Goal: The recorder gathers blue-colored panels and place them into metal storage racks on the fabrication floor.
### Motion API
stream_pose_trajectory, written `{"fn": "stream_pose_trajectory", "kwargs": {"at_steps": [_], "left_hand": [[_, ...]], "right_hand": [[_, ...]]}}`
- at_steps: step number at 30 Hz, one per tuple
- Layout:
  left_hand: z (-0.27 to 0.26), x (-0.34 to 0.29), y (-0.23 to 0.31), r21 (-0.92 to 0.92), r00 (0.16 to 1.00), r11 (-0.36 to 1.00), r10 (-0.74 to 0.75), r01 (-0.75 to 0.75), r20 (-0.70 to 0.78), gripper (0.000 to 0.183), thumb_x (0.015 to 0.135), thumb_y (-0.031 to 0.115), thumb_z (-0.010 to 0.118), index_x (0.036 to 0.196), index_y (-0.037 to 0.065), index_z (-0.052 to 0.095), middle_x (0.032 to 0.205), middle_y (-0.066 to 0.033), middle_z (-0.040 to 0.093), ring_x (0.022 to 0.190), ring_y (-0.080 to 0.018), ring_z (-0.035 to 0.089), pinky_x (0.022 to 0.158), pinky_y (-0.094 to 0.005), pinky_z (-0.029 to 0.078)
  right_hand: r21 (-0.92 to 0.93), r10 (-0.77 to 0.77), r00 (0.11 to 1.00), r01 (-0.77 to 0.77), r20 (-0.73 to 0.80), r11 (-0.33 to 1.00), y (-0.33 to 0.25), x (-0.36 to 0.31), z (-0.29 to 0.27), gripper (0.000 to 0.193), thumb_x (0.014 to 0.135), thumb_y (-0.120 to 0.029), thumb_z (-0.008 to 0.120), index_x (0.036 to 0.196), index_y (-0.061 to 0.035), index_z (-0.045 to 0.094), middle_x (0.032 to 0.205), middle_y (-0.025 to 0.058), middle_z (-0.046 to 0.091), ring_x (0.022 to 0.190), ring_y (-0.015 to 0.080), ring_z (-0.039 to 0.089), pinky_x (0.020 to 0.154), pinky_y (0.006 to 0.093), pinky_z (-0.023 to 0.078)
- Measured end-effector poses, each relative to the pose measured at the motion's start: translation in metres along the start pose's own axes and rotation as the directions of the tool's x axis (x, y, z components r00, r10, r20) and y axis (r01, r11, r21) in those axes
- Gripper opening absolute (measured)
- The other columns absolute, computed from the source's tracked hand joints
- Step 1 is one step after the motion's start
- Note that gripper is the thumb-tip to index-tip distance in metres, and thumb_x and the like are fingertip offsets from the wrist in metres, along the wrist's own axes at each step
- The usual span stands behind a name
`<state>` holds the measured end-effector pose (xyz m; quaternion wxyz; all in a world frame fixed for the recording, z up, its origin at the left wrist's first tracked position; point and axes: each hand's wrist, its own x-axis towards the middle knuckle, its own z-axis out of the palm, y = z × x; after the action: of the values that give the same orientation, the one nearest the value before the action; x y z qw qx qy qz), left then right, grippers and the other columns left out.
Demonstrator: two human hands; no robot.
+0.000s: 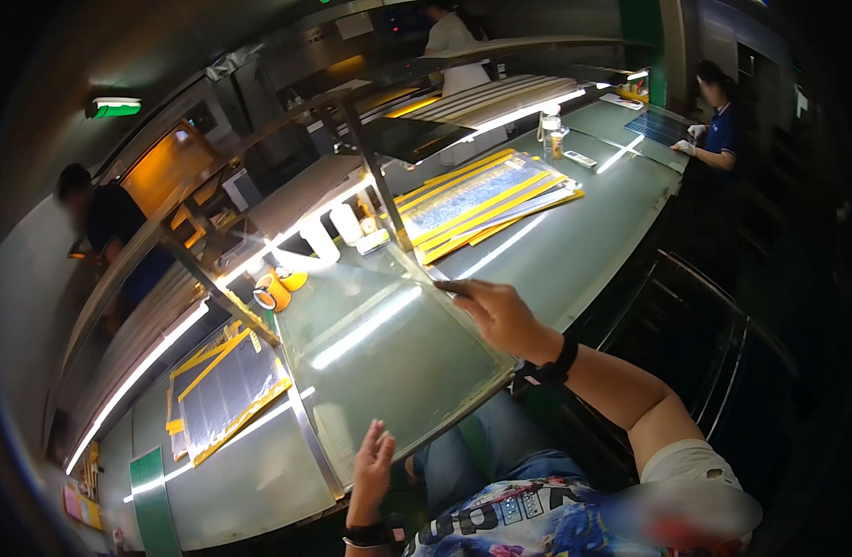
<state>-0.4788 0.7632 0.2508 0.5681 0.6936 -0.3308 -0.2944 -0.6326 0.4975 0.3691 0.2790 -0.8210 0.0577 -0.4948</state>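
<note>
I hold a large clear glass sheet (pixel 389 343) tilted up over the front edge of the green workbench (pixel 574 241). My right hand (pixel 497 314) grips its right edge, thumb on top, with a black band on the wrist. My left hand (pixel 373 464) presses flat against the sheet's near lower edge, fingers spread, also with a dark wristband. The glass reflects the long ceiling lights.
Stacks of yellow-framed panels lie at the left (pixel 223 390) and further along the bench (pixel 481 200). Orange tape rolls (pixel 275 286) and white cylinders (pixel 333 227) sit behind the glass. A metal shelf frame (pixel 370 167) stands overhead. Other people work at far right (pixel 718 125), left (pixel 105 223) and back (pixel 454 42).
</note>
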Motion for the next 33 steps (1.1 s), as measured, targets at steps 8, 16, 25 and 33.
{"fn": "stream_pose_trajectory", "kwargs": {"at_steps": [8, 16, 25, 33], "left_hand": [[0.011, -0.030, -0.007, 0.083, 0.954, 0.992, -0.113, 0.094, 0.279, 0.042, 0.086, 0.014, 0.054, 0.123, -0.004, 0.042, 0.112, -0.0120, 0.056, 0.102, -0.0143, 0.053, 0.086, -0.0243, 0.042], [-0.001, -0.008, -0.011, 0.750, 0.899, 0.572, 0.431, -0.333, 0.070, 0.064, 0.070, 0.040, 0.069, 0.120, 0.005, 0.049, 0.125, -0.0191, 0.045, 0.121, -0.0307, 0.038, 0.094, -0.0432, 0.034], [0.008, 0.013, -0.066, 0.899, 0.970, 0.395, 0.215, -0.189, 0.110, 0.085, 0.059, 0.024, 0.072, 0.133, 0.015, 0.032, 0.140, -0.0110, 0.024, 0.130, -0.0340, 0.016, 0.100, -0.0586, 0.014], [0.011, 0.009, -0.041, 0.854, 0.976, 0.481, 0.174, -0.199, 0.129, 0.072, 0.063, 0.026, 0.069, 0.129, 0.019, 0.040, 0.139, -0.0078, 0.029, 0.129, -0.0324, 0.020, 0.100, -0.0571, 0.016]], "right_hand": [[-0.348, -0.207, 0.835, 0.420, 0.510, 0.838, 0.059, -0.094, 0.091, 0.034, 0.076, -0.010, 0.045, 0.109, -0.0075, 0.055, 0.109, 0.0137, 0.057, 0.100, 0.0298, 0.055, 0.089, 0.0389, 0.041], [-0.040, -0.071, 0.787, 0.121, 0.613, 0.992, 0.064, -0.082, 0.058, 0.043, 0.080, -0.036, 0.056, 0.108, -0.0032, 0.055, 0.108, 0.0167, 0.056, 0.101, 0.0335, 0.052, 0.088, 0.0394, 0.040], [0.626, 0.731, 0.662, -0.644, 0.167, 0.440, 0.259, 0.157, -0.025, 0.069, 0.076, -0.056, 0.056, 0.113, 0.0003, 0.043, 0.087, 0.0120, 0.060, 0.081, 0.0220, 0.060, 0.073, 0.0316, 0.049], [0.922, 0.840, 0.540, -0.298, -0.051, 0.248, 0.340, 0.224, 0.000, 0.012, 0.083, -0.009, 0.053, 0.093, -0.0022, 0.055, 0.085, 0.0101, 0.061, 0.074, 0.0203, 0.061, 0.065, 0.0301, 0.052]]}}
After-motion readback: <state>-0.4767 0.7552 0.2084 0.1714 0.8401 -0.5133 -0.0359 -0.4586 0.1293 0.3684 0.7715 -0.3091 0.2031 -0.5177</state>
